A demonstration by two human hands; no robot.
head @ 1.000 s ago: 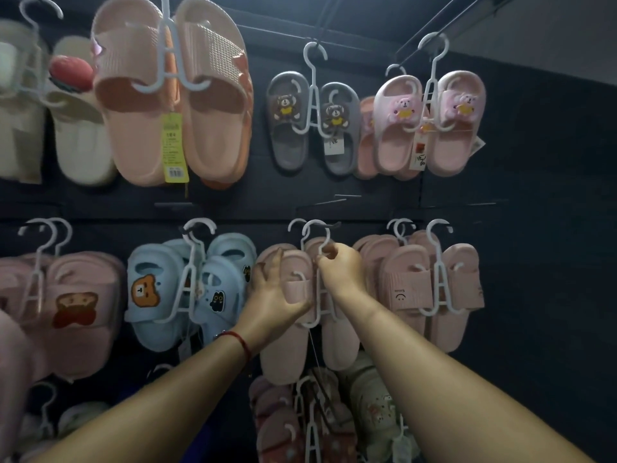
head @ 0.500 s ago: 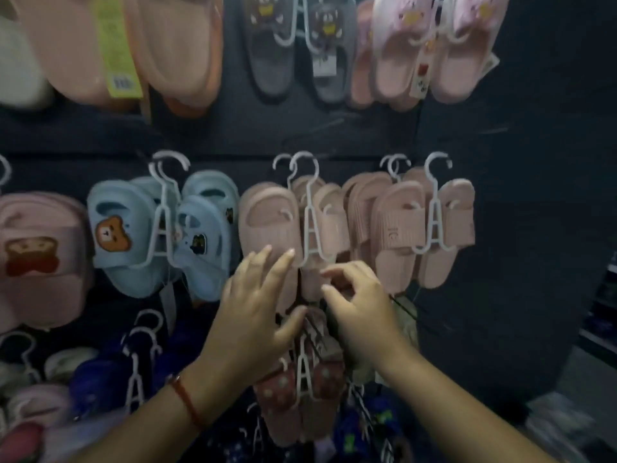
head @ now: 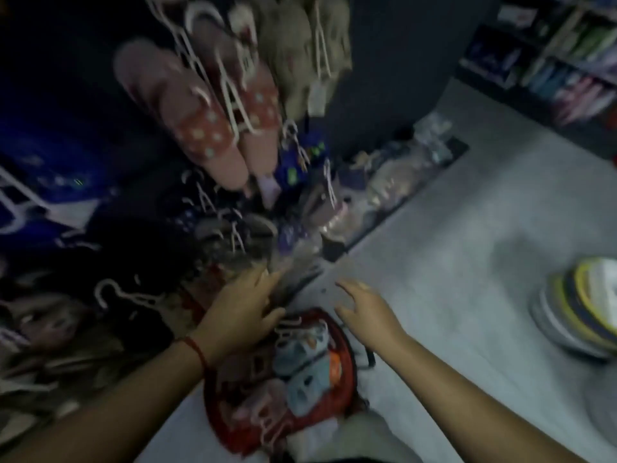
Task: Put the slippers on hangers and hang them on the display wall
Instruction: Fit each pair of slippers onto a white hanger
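**Slippers in Basket, Both Hands Above It**

Slippers of pale blue and grey moulded foam with orange patches [head: 302, 359] lie in a red round plastic basket [head: 347, 355] on the grey floor [head: 467, 262], low in the head view. Thin white plastic hangers [head: 290, 324] lie among them; the picture is too blurred to tell whether any slipper is clipped on.

Left hand [head: 240, 315]: fingers spread and relaxed, holding nothing, over the basket's far-left rim. A red cord bracelet [head: 197, 350] circles the wrist.

Right hand [head: 364, 309]: fingers extended and apart, holding nothing, over the basket's far-right rim.

Display wall of dark panel [head: 384, 78]: pink slippers with red white-dotted straps [head: 207, 128] hang on a white hanger, upper left. Beside them hang beige slippers [head: 293, 45].

Stacked round flat items with coloured edges [head: 581, 312] sit on the floor, well apart at right.
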